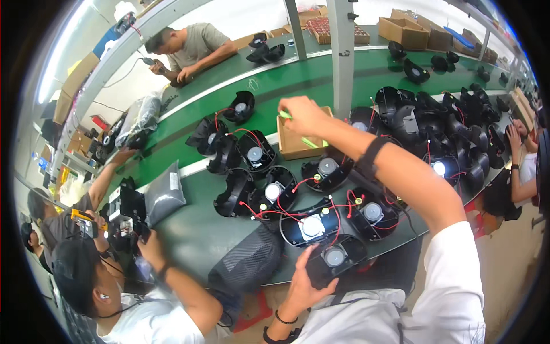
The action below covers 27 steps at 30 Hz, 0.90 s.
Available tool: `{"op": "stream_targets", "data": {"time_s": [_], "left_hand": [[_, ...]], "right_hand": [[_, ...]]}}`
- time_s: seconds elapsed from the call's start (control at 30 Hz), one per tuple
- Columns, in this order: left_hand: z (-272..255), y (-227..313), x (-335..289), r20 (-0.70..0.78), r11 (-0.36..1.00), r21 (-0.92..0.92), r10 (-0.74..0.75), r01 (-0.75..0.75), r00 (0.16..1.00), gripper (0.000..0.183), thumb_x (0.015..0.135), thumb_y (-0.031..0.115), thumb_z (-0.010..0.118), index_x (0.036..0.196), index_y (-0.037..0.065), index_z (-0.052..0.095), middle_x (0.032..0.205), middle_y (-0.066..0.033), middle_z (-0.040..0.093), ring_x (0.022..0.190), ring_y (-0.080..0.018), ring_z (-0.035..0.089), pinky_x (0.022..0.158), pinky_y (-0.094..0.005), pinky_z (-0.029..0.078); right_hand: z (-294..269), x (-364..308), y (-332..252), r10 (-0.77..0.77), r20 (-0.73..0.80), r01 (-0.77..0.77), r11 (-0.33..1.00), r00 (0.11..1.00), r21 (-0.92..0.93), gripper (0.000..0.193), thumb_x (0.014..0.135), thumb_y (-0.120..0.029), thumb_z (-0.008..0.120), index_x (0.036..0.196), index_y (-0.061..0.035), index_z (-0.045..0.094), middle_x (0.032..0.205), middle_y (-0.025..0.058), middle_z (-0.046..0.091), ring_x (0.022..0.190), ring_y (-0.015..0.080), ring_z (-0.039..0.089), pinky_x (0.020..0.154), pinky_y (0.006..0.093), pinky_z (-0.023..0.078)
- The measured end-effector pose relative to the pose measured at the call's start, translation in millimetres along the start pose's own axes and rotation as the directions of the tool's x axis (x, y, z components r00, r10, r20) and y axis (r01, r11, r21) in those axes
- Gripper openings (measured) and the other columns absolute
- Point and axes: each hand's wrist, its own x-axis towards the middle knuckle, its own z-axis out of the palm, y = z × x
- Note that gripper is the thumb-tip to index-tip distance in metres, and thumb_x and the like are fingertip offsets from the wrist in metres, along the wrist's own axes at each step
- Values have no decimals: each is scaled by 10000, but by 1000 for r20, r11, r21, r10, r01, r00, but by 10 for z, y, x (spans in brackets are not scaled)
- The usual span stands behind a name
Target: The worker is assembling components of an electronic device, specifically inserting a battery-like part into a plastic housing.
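My left hand (303,284) grips the edge of a black speaker housing (327,265) near the front edge of the bench. A round grey speaker cone sits in the housing, and it is tilted toward me. My right arm reaches across the bench, and my right hand (306,117) pinches a slim light-green piece (285,115) above a small cardboard box (298,153). Another light-green piece (310,143) lies in that box. Just beyond my left hand is an open black housing (311,227) with a white speaker and red wires.
Several black housings with red wires surround the box, and a dense pile (447,123) stands to the right. Behind runs a green conveyor belt (189,106), with a metal post (342,57) beside it. A dark mesh cover (246,255) lies left. Co-workers sit left, right and across.
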Motion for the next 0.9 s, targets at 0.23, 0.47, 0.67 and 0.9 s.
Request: {"op": "stream_targets", "data": {"time_s": [0.23,0.47,0.67,0.9], "left_hand": [[-25,63,60,-33,997,-49,-66,64,997,1020,715,148,893,1514,-13,281,1454,-254,500,1314,-334,545,1125,-424,415],[85,116,9,-71,994,-59,-93,88,993,1019,708,118,881,1523,4,280,1429,-241,523,1318,-329,540,1122,-422,416],[126,130,-6,-130,995,-16,-96,95,987,1029,700,92,882,1523,10,270,1427,-235,523,1299,-326,554,1111,-422,425],[134,73,49,-126,997,2,-71,72,989,1021,706,89,869,1524,5,263,1430,-225,511,1297,-317,550,1116,-423,419]], "right_hand": [[-742,-403,-80,109,-82,-70,921,991,384,410,790,-235,861,1052,-37,615,878,135,712,805,239,725,721,367,558],[-1042,-573,26,243,-82,-171,848,966,502,365,906,-243,780,1144,-10,630,749,97,706,662,127,668,620,304,540],[-1251,-1532,-399,163,14,-109,590,987,800,243,993,-126,654,1202,-14,603,937,103,716,801,118,685,683,288,580],[-1029,-2867,-725,255,304,-335,87,918,938,219,1011,-22,578,1219,29,627,1318,150,638,973,151,697,889,304,579]]}}
